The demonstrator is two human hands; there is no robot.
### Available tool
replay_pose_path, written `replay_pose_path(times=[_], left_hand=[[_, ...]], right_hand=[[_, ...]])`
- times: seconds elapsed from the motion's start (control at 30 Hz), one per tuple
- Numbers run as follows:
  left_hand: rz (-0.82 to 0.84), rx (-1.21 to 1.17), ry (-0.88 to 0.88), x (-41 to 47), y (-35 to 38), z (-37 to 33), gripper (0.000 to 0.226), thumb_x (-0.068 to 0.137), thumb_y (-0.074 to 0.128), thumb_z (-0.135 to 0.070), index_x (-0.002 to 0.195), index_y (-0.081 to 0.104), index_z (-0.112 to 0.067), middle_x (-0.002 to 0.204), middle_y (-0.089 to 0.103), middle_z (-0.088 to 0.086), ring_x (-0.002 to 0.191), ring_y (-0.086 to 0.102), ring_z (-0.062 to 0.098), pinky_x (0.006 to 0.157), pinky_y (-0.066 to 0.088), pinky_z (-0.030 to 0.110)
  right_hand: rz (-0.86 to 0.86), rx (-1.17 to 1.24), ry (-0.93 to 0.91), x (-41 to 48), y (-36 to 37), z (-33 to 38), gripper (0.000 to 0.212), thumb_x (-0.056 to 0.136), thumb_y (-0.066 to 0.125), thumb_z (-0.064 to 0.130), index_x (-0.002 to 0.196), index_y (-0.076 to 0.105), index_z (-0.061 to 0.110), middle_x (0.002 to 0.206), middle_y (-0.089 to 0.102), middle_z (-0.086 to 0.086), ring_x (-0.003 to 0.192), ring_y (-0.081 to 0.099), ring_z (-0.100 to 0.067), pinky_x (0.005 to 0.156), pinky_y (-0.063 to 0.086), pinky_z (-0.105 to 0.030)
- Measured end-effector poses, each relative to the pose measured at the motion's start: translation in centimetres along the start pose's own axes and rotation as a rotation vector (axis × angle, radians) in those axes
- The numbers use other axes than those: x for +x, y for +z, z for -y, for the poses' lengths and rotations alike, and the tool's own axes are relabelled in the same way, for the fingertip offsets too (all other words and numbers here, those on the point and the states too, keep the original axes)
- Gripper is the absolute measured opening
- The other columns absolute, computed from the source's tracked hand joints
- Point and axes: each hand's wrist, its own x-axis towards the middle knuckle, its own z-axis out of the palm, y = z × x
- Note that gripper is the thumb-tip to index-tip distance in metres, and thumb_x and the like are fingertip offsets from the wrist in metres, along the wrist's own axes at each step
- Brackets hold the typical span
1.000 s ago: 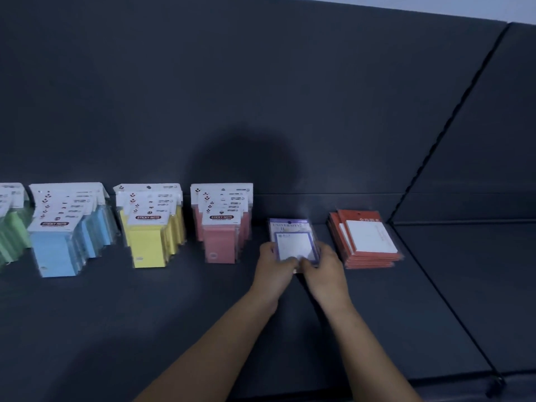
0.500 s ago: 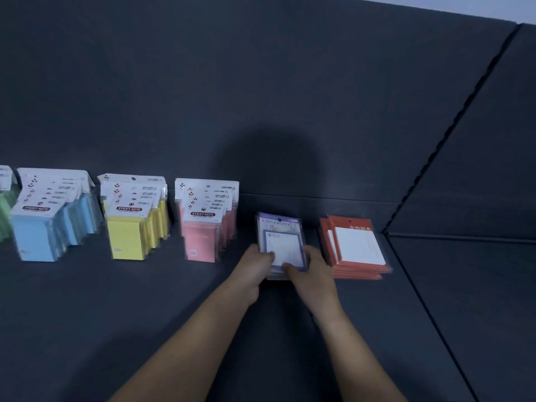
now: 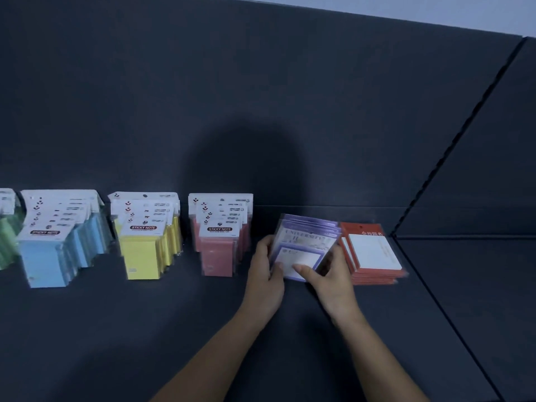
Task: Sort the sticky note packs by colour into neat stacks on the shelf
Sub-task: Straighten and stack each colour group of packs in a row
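Both hands hold a stack of purple sticky note packs (image 3: 304,242) on the dark shelf (image 3: 145,329). My left hand (image 3: 265,271) grips its left edge, my right hand (image 3: 327,278) its front right corner. The stack is fanned and turned slightly clockwise. Right beside it lies a red stack (image 3: 372,255) with a white top face. To the left stand rows of pink packs (image 3: 220,242), yellow packs (image 3: 145,236), blue packs (image 3: 55,236) and, cut off at the frame edge, green packs (image 3: 7,236).
A dark back panel (image 3: 261,97) rises behind the shelf. A seam (image 3: 435,300) runs diagonally on the right, separating another dark shelf section (image 3: 487,285).
The purple stack has been lifted at its front and turned slightly clockwise between my hands, its packs fanning apart. The view has shifted a little.
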Motion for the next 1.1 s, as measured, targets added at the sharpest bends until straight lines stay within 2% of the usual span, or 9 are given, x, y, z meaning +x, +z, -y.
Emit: replay_pose_path(times=[0.07, 0.17, 0.3, 0.4, 0.57, 0.7, 0.8, 0.93, 1.1], left_hand=[[0.017, 0.022, 0.048, 0.1, 0.0, 0.2, 0.049, 0.09, 0.041, 0.007, 0.123, 0.039, -0.03, 0.124, 0.052, -0.007, 0.114, 0.048, -0.001, 0.096, 0.036, 0.01], [0.039, -0.029, 0.054, -0.3, 0.2, 0.2, 0.058, 0.09, 0.043, 0.008, 0.12, 0.036, -0.04, 0.126, 0.05, -0.013, 0.115, 0.046, -0.011, 0.099, 0.035, 0.008], [-0.006, -0.137, 0.07, -0.6, 1.1, -0.1, 0.069, 0.085, 0.053, 0.01, 0.137, 0.027, -0.028, 0.138, 0.043, -0.008, 0.126, 0.043, -0.002, 0.105, 0.035, 0.015], [-0.035, -0.202, 0.06, -0.2, 1.5, -0.9, 0.08, 0.081, 0.051, 0.017, 0.138, 0.02, -0.03, 0.136, 0.041, -0.01, 0.119, 0.045, -0.007, 0.099, 0.04, 0.014], [-0.064, -0.209, 0.035, 0.5, 2.0, -1.4, 0.086, 0.078, 0.044, 0.022, 0.144, 0.015, -0.024, 0.144, 0.037, 0.002, 0.131, 0.041, 0.014, 0.11, 0.036, 0.037], [-0.031, -0.156, 0.049, 0.4, 2.0, -0.1, 0.076, 0.081, 0.046, 0.02, 0.134, 0.024, -0.03, 0.131, 0.048, -0.005, 0.116, 0.049, -0.005, 0.098, 0.042, 0.016], [0.008, -0.054, 0.037, 0.3, 1.3, 1.6, 0.057, 0.089, 0.052, 0.005, 0.127, 0.03, -0.03, 0.128, 0.049, -0.009, 0.11, 0.049, -0.014, 0.09, 0.039, 0.007], [-0.055, 0.166, 0.088, 1.1, 0.8, 2.9, 0.057, 0.086, 0.053, 0.005, 0.123, 0.034, -0.034, 0.118, 0.047, -0.024, 0.107, 0.043, -0.024, 0.085, 0.03, -0.005], [-0.095, 0.275, 0.157, 3.1, 1.5, 3.3, 0.051, 0.085, 0.053, 0.003, 0.13, 0.045, -0.019, 0.125, 0.055, -0.009, 0.116, 0.049, -0.001, 0.094, 0.034, 0.005]], right_hand=[[0.029, -0.052, -0.053, 0.0, -0.1, 0.0, 0.05, 0.073, 0.075, 0.002, 0.111, 0.045, 0.017, 0.106, 0.064, 0.006, 0.098, 0.06, 0.001, 0.086, 0.047, -0.016], [0.09, -0.115, -0.116, 0.0, -0.1, 0.1, 0.055, 0.077, 0.072, 0.001, 0.116, 0.039, 0.022, 0.11, 0.056, 0.012, 0.097, 0.052, 0.018, 0.08, 0.039, 0.0], [0.1, -0.037, -0.17, 0.1, -0.2, 0.4, 0.079, 0.078, 0.069, -0.004, 0.133, 0.024, 0.03, 0.124, 0.047, 0.016, 0.11, 0.047, 0.018, 0.088, 0.037, -0.002], [0.17, 0.032, -0.184, 0.4, -0.1, 0.6, 0.081, 0.082, 0.062, -0.008, 0.136, 0.018, 0.031, 0.128, 0.045, 0.013, 0.112, 0.049, 0.014, 0.092, 0.042, -0.009], [0.216, 0.033, -0.177, 1.5, -0.3, 0.1, 0.083, 0.079, 0.064, -0.011, 0.139, 0.018, 0.023, 0.125, 0.046, 0.016, 0.109, 0.049, 0.018, 0.09, 0.041, -0.005], [0.216, 0.022, -0.108, 1.6, -0.1, -1.5, 0.072, 0.082, 0.059, -0.009, 0.141, 0.026, 0.018, 0.13, 0.051, 0.004, 0.121, 0.05, -0.002, 0.103, 0.041, -0.019], [0.215, -0.043, -0.105, 1.8, -0.1, -2.3, 0.066, 0.085, 0.058, -0.004, 0.139, 0.028, 0.02, 0.129, 0.048, 0.011, 0.117, 0.047, 0.002, 0.091, 0.035, 0.0], [0.185, -0.135, -0.147, 2.3, -0.2, -2.8, 0.064, 0.085, 0.061, 0.001, 0.138, 0.031, 0.018, 0.126, 0.047, 0.013, 0.114, 0.045, 0.006, 0.089, 0.031, 0.004], [0.047, -0.21, -0.183, 3.4, 0.6, -2.9, 0.059, 0.085, 0.062, 0.005, 0.138, 0.036, 0.01, 0.131, 0.049, 0.001, 0.12, 0.045, -0.008, 0.098, 0.035, -0.013]])
